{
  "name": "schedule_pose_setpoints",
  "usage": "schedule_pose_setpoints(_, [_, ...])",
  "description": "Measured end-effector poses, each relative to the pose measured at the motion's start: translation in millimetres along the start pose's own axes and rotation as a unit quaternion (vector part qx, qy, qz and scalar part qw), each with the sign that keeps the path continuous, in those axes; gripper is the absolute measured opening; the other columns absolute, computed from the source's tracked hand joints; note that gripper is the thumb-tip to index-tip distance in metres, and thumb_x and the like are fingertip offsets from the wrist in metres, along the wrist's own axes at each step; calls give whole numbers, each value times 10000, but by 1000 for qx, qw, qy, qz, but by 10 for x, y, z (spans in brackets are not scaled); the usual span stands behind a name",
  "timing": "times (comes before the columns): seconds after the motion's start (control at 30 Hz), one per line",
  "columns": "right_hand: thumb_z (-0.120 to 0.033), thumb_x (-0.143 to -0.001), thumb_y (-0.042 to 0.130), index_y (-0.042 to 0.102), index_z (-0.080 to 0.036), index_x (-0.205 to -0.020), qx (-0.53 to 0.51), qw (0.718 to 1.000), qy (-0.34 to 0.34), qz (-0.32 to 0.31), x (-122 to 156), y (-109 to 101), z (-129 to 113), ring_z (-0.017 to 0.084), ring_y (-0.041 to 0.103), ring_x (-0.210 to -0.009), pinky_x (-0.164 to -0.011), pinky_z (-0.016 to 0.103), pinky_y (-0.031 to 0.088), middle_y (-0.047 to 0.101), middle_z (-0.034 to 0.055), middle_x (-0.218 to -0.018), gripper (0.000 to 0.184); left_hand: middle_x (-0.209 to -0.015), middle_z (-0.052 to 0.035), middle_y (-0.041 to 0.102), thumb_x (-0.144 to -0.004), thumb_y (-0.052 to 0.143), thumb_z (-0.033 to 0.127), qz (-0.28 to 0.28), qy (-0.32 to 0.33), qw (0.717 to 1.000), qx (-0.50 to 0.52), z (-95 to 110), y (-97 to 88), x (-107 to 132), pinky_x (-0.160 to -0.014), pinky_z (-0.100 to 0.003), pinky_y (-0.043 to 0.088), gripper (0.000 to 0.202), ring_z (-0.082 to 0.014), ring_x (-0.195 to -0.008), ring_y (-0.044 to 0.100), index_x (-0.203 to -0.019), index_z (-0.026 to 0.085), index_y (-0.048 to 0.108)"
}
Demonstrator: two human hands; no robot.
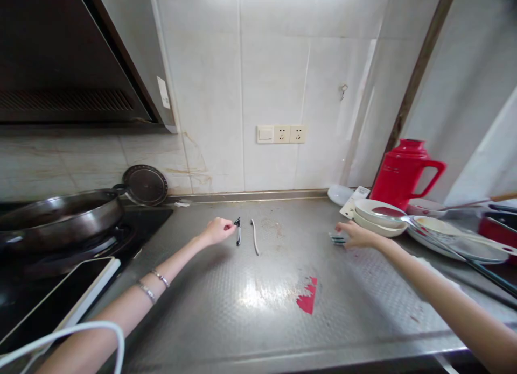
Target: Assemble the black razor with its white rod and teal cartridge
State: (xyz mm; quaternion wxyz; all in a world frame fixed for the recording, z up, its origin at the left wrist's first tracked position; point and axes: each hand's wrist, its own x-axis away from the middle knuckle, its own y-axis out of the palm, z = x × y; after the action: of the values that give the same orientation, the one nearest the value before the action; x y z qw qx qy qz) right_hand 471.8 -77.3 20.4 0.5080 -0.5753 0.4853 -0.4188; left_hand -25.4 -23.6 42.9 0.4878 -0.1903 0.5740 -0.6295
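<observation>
My left hand (220,231) is closed, its fingertips at the top end of a slim black-and-silver tool (238,236), shaped somewhat like a razor. Just right of that tool, a thin white stick (254,238) with a bent upper end lies on the metal counter (278,320). Over on the right, my right hand (354,235) has its fingers closed on a small clear piece (336,238) with dark green stripes; its exact kind is too small to tell. The white bowls (379,226) stand right behind that hand.
At left are a steel pan (60,220) on the black stove, a round dark lid-like disc (145,185) and a white-edged tablet (60,304) with a white cable (92,326). A red thermos jug (404,172) and plates with utensils (464,242) crowd the right. A red patch (307,297) marks the counter.
</observation>
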Motion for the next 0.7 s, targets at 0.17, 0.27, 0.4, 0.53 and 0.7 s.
schedule_pose_setpoints(0.17, [-183,-598,588,514,-145,-999,6,999,-30,15,-78,-115,-145,256,515,-920,-793,310,396,570,103,-932,410,-602,-3,577,-796,453,445,47,-4,999,9,184,22,0,-530,-220,292,331,-116,-550,484,-661,176,592])
schedule_pose_setpoints(0.27, [-171,-590,600,469,-174,-1016,-2,999,-48,17,-168,-176,-391,241,502,-944,-799,303,399,559,85,-973,446,-771,-41,627,-778,513,405,37,49,998,32,301,63,-38,-656,-239,392,276,-154,-717,562,-863,162,611])
schedule_pose_setpoints(0.4, [-142,-558,609,405,-180,-1048,-27,993,-116,6,-240,-252,-966,229,490,-947,-783,301,413,553,87,-1009,533,-1052,-111,599,-744,572,435,-18,92,996,14,519,126,-45,-848,-317,409,436,-223,-962,553,-1066,141,557])
schedule_pose_setpoints(0.53, [-146,-556,620,384,-173,-1070,-23,979,-204,3,-222,-312,-1620,231,489,-956,-769,313,422,541,93,-1026,567,-1137,-118,546,-671,621,539,-32,96,995,-23,786,151,42,-924,-369,367,591,-272,-1069,491,-1112,155,536])
schedule_pose_setpoints(0.7, [-174,-565,636,391,-161,-1105,20,960,-281,-3,-131,-309,-2179,248,496,-960,-717,310,436,550,84,-942,594,-1082,-103,533,-648,560,659,-16,86,996,-5,981,175,201,-915,-371,356,667,-274,-1042,486,-1113,182,529])
